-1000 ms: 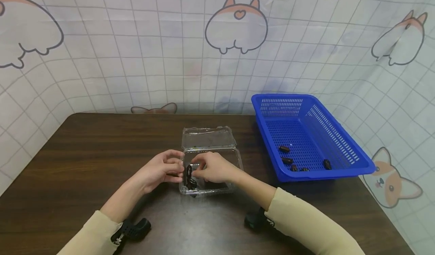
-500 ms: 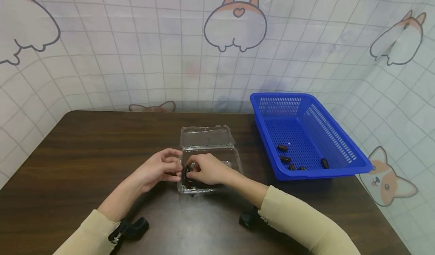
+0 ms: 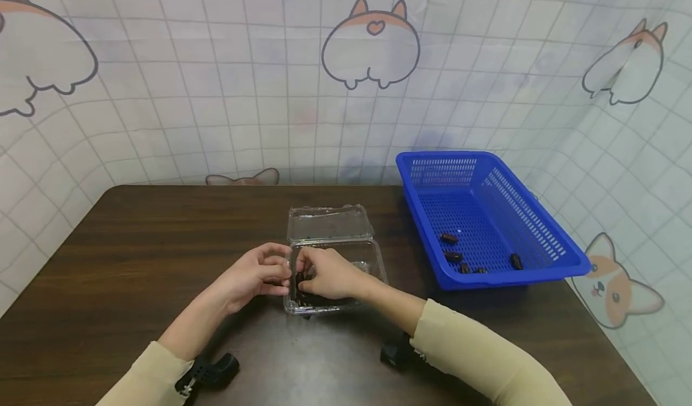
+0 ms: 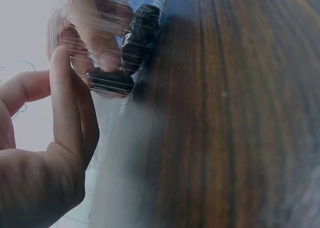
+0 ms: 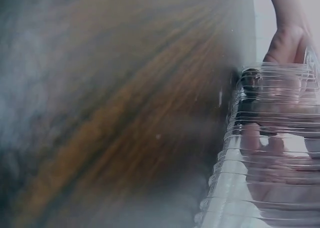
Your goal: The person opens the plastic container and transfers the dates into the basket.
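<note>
A clear plastic clamshell box (image 3: 381, 262) stands on the table with its lid (image 3: 331, 223) folded back. My right hand (image 3: 332, 274) reaches into its left part, thumb and fingers pinching a dark, wrinkled date (image 4: 111, 82) at the bottom. Close to it, another date (image 4: 141, 36) shows through the box wall in the left wrist view. My left hand (image 3: 251, 280) rests its fingertips against the left side of the box, fingers loosely bent around no object. The right hand's fingers partly hide the dates from the head view.
At the right, a blue plastic basket (image 3: 540, 272) holds several dates (image 3: 453, 256) on its mesh floor. The dark wooden table (image 3: 162, 232) meets a white grid-patterned wall cover (image 3: 216, 106) behind.
My right hand has moved left and slightly down inside the box, closing over the date that stood visible there. The left hand has stayed at the box's side.
</note>
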`<state>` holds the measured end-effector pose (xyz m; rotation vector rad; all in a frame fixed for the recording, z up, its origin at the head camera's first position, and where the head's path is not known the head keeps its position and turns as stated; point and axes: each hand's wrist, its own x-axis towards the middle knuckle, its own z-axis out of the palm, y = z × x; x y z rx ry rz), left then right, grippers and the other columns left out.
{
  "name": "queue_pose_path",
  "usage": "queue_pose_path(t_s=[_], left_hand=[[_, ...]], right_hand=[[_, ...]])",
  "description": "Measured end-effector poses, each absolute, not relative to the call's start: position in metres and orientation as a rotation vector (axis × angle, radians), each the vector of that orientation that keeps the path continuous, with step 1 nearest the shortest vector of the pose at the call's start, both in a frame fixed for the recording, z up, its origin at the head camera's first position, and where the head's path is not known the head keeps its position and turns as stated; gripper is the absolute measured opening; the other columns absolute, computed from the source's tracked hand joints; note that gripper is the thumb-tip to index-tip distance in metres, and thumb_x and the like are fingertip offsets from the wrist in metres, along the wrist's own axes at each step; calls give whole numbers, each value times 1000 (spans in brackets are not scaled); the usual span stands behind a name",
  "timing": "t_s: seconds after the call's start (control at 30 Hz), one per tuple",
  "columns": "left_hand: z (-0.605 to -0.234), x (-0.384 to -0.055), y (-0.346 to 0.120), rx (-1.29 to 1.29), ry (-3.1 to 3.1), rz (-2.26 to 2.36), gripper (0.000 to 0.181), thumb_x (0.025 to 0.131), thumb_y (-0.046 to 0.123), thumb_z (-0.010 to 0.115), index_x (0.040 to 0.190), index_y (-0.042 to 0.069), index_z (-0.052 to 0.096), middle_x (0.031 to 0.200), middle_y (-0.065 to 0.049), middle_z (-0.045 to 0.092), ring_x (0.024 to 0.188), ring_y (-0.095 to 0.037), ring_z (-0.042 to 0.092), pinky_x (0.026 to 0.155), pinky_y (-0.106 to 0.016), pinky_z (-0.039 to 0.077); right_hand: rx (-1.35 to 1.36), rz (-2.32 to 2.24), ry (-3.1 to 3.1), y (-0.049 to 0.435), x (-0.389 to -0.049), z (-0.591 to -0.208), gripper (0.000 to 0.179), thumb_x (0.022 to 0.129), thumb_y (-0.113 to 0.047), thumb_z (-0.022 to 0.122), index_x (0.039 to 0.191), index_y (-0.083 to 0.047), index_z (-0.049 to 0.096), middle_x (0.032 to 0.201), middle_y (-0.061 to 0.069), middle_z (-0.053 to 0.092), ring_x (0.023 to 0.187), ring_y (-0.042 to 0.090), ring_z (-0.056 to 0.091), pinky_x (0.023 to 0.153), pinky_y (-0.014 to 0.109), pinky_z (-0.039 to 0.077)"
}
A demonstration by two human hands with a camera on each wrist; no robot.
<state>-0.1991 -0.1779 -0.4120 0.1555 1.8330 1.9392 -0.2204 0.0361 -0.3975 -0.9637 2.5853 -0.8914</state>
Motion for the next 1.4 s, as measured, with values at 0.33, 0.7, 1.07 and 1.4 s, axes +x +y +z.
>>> queue_pose_path(t_s=[0.33, 0.7, 1.07, 1.4], left_hand=[[-416, -199, -167, 142, 1806, 1944, 53, 98, 0, 60, 143, -7, 35, 101, -11, 59, 84, -20, 63, 79, -36, 63], [-416, -195, -172, 146, 1814, 1944, 55, 99, 1, 61, 145, -7, 33, 103, -11, 59, 85, -21, 64, 80, -37, 62], [-415, -198, -172, 171, 1798, 1955, 55, 98, -1, 61, 145, -8, 32, 101, -10, 59, 84, -20, 64, 80, -37, 63], [-410, -198, -176, 158, 1844, 1934, 55, 100, -1, 60, 146, -8, 32, 101, -9, 59, 84, -19, 64, 80, -37, 63]], right_hand=[[-901, -1073, 2554, 63, -214, -387, 22, 88, -8, 75, 104, -14, 61, 90, -5, 66, 75, 11, 60, 65, 27, 50], [-745, -1340, 2525, 130, -198, -341, 21, 92, -12, 75, 110, -14, 65, 93, -1, 71, 71, 19, 63, 60, 32, 50], [-390, -1380, 2728, 250, -186, -301, 30, 101, -27, 69, 126, -10, 66, 105, 13, 70, 82, 31, 63, 62, 32, 52], [-213, -1310, 2752, 308, -181, -315, 41, 104, -37, 62, 131, -7, 64, 87, 15, 61, 70, 24, 54, 48, 33, 41]])
